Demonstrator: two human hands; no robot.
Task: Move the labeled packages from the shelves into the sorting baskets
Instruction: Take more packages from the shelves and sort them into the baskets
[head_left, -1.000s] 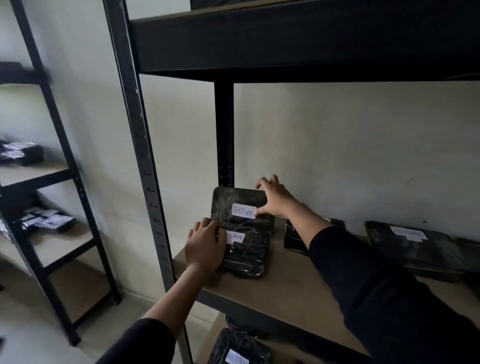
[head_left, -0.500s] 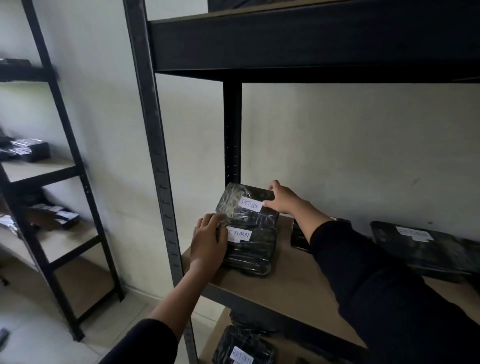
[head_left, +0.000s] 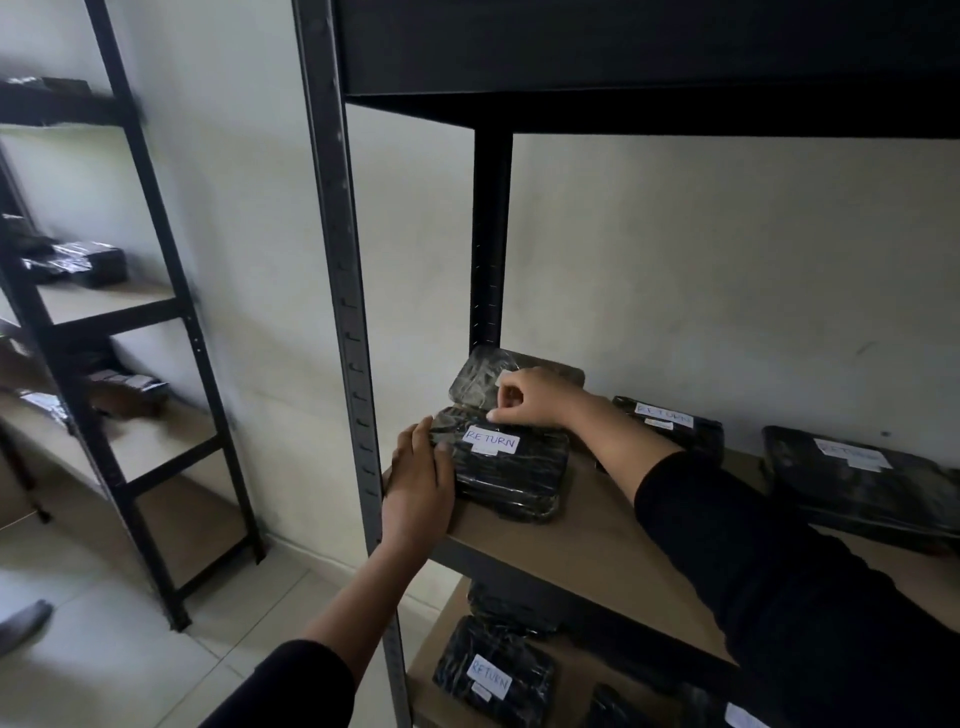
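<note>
Head view: two black film-wrapped packages are stacked at the left end of the wooden shelf board (head_left: 597, 525). The front RETURN-labelled package (head_left: 511, 475) is touched at its left edge by the left hand (head_left: 418, 491), fingers nearly straight. The rear package (head_left: 480, 376) is gripped by the curled right hand (head_left: 530, 397). The film is judged slippery and the contents light and fairly stiff; the short edges are advised as holds. A second rack (head_left: 130, 322) stands left; no baskets are seen.

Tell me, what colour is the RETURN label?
White with blue handwriting, on the black package; head view.
</note>
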